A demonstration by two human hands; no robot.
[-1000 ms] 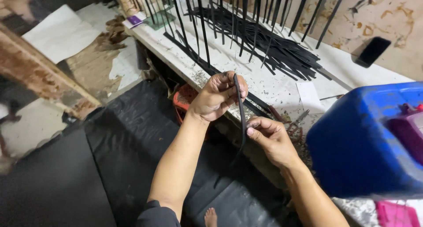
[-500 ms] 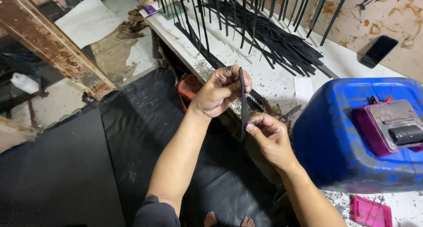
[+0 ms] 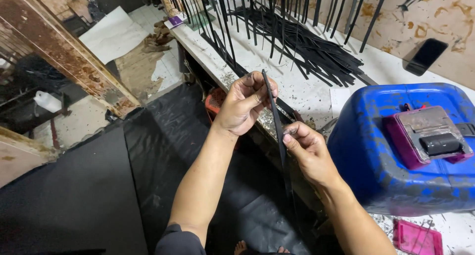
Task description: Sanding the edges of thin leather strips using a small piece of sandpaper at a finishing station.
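Beside a white worktop (image 3: 316, 94) and blue drum (image 3: 396, 156), the left hand (image 3: 245, 104) and right hand (image 3: 304, 148) pinch one black strip (image 3: 275, 117), its lower end seemingly dangling free.

A heap of strips (image 3: 297, 42) lies on the bench (image 3: 316, 94), a drum (image 3: 391, 161) right of it, seemingly a phone (image 3: 425, 56) behind

Dark phone (image 3: 425, 56) with black screen lying flat at the bench's far right edge against the stained wall, small purple and white card (image 3: 174, 21) at the bench's far left end, white plastic bottle (image 3: 48, 101) standing on the floor at left.
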